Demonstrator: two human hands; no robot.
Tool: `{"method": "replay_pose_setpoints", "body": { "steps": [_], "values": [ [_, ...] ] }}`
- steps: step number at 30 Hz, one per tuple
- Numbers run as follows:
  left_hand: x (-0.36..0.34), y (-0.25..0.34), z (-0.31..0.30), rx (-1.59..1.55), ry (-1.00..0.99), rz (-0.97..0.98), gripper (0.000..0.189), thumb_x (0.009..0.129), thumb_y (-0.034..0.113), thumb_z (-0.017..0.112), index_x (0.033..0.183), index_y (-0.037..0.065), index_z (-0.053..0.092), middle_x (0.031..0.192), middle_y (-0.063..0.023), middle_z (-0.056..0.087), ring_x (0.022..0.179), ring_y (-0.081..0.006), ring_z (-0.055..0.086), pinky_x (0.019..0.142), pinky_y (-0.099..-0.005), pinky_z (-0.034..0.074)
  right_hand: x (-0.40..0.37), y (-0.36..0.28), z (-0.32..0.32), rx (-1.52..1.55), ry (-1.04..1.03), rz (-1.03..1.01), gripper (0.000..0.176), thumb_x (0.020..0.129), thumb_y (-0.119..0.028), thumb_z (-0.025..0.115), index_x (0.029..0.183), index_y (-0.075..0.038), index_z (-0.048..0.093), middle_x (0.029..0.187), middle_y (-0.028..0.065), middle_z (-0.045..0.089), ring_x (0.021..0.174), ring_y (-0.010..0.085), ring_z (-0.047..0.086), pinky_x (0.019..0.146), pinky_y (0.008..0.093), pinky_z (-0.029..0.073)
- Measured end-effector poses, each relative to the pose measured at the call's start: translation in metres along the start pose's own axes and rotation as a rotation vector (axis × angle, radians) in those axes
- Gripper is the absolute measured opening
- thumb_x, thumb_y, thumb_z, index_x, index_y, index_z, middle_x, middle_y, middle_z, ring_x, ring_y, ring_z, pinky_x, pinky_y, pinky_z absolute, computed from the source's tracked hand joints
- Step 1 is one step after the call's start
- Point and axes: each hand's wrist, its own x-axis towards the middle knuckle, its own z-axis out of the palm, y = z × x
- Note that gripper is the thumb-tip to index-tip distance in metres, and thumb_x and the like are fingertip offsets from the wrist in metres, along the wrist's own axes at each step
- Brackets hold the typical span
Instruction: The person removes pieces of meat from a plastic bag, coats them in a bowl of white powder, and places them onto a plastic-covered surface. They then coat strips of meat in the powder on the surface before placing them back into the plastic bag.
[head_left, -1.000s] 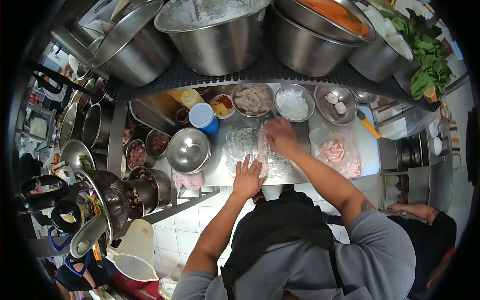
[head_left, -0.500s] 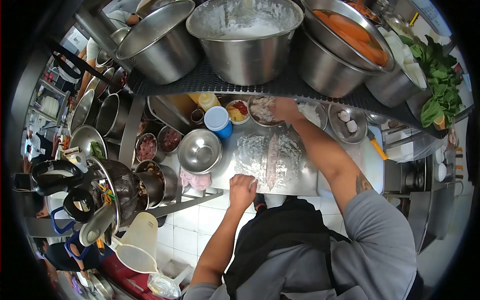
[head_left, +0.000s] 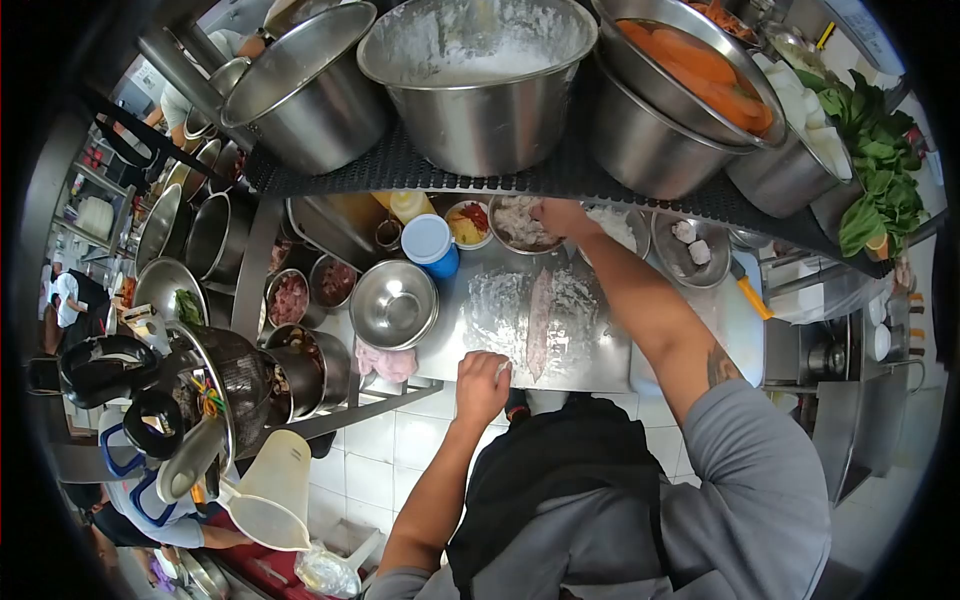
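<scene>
Two hands: right hand (head_left: pixel 563 215) in bowl (head_left: pixel 498 232) of soft, sticky-looking mince (head_left: pixel 518 220), best scooped from beneath, grip unclear; left hand (head_left: pixel 482 385) fisted at counter's (head_left: pixel 610 352) near edge.

Left hand (head_left: pixel 483 383) curled in a fist near the body, right arm stretched forward, right hand (head_left: pixel 560 216) fingers bent down

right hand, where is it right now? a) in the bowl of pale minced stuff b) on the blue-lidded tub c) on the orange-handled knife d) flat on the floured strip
A, the right hand reaches into the bowl of pale mince at the back of the counter.
</scene>
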Motion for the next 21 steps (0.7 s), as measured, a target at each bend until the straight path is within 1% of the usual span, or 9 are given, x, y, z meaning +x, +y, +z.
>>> {"method": "replay_pose_setpoints", "body": {
  "steps": [2, 4, 6, 8, 11, 14, 17, 20, 21],
  "values": [
    [-0.005, 0.0, -0.005, -0.025, 0.025, -0.031, 0.012, 0.083, 0.009, 0.069, 0.094, 0.005, 0.069, 0.097, -0.0114, 0.069, 0.1, -0.0319, 0.06, 0.089, -0.0427, 0.045, 0.003, 0.029, -0.005, 0.182, -0.183, 0.045, 0.052, 0.097, -0.044, 0.05, 0.128, -0.004, 0.06, 0.13, 0.0239, 0.06, 0.124, 0.0428, 0.053, 0.107, 0.0428, 0.04],
    [-0.013, -0.001, -0.012, -0.064, 0.052, -0.051, 0.012, 0.082, 0.007, 0.069, 0.093, 0.004, 0.069, 0.096, -0.0116, 0.069, 0.099, -0.0323, 0.06, 0.088, -0.0427, 0.046, -0.032, 0.026, -0.045, 0.294, -0.199, 0.147, 0.055, 0.099, -0.05, 0.043, 0.128, -0.007, 0.06, 0.131, 0.0232, 0.06, 0.124, 0.039, 0.055, 0.106, 0.0393, 0.04],
    [-0.019, -0.002, -0.019, -0.072, 0.078, -0.058, 0.012, 0.081, 0.005, 0.069, 0.092, 0.003, 0.069, 0.094, -0.0119, 0.069, 0.097, -0.033, 0.061, 0.087, -0.0426, 0.047, -0.059, 0.029, -0.088, 0.326, -0.233, 0.176, 0.056, 0.099, -0.052, 0.043, 0.128, -0.008, 0.06, 0.129, 0.0219, 0.062, 0.121, 0.0352, 0.058, 0.103, 0.0372, 0.042],
    [-0.026, -0.008, -0.023, -0.069, 0.076, -0.072, 0.012, 0.081, 0.005, 0.069, 0.092, 0.003, 0.069, 0.094, -0.0121, 0.069, 0.097, -0.0331, 0.061, 0.087, -0.0427, 0.048, -0.073, 0.039, -0.11, 0.278, -0.296, 0.128, 0.056, 0.097, -0.052, 0.049, 0.128, -0.006, 0.06, 0.124, 0.02, 0.065, 0.115, 0.0312, 0.062, 0.099, 0.0366, 0.044],
    [-0.033, -0.018, -0.026, -0.06, 0.075, -0.078, 0.01, 0.082, 0.006, 0.069, 0.091, 0.003, 0.068, 0.094, -0.0128, 0.069, 0.096, -0.0336, 0.06, 0.087, -0.0428, 0.048, -0.081, 0.05, -0.113, 0.055, -0.377, 0.195, 0.049, 0.096, -0.042, 0.057, 0.129, -0.006, 0.06, 0.114, 0.0153, 0.071, 0.105, 0.0284, 0.066, 0.093, 0.037, 0.048],
    [-0.034, -0.024, -0.028, -0.05, 0.077, -0.081, 0.007, 0.084, 0.007, 0.069, 0.089, 0.002, 0.067, 0.093, -0.0132, 0.069, 0.095, -0.0338, 0.061, 0.085, -0.0427, 0.048, -0.088, 0.077, -0.087, 0.155, -0.357, 0.159, 0.045, 0.094, -0.031, 0.064, 0.128, -0.003, 0.06, 0.105, 0.0134, 0.073, 0.097, 0.027, 0.067, 0.088, 0.0365, 0.05],
    [-0.032, -0.024, -0.03, -0.046, 0.065, -0.077, 0.007, 0.084, 0.007, 0.069, 0.089, 0.002, 0.067, 0.093, -0.0129, 0.069, 0.094, -0.0337, 0.061, 0.085, -0.0427, 0.048, -0.097, 0.086, -0.073, 0.249, -0.269, 0.155, 0.04, 0.093, -0.025, 0.065, 0.124, 0.0, 0.062, 0.106, 0.0151, 0.072, 0.098, 0.0233, 0.067, 0.089, 0.0345, 0.05],
    [-0.029, -0.024, -0.031, -0.068, 0.063, -0.068, 0.009, 0.083, 0.006, 0.068, 0.091, 0.002, 0.068, 0.094, -0.0136, 0.068, 0.094, -0.0344, 0.06, 0.086, -0.0434, 0.047, -0.101, 0.084, -0.07, 0.42, -0.168, 0.146, 0.031, 0.092, -0.029, 0.063, 0.104, 0.0, 0.068, 0.097, 0.0182, 0.07, 0.092, 0.0243, 0.066, 0.082, 0.0378, 0.05],
    [-0.028, -0.024, -0.031, -0.073, 0.067, -0.061, 0.009, 0.083, 0.006, 0.068, 0.091, 0.002, 0.068, 0.094, -0.0134, 0.068, 0.095, -0.0342, 0.06, 0.086, -0.0434, 0.047, -0.102, 0.081, -0.072, 0.47, -0.124, 0.152, 0.033, 0.093, -0.03, 0.063, 0.108, -0.001, 0.068, 0.1, 0.018, 0.07, 0.094, 0.0238, 0.067, 0.084, 0.0369, 0.05]
  ]
}}
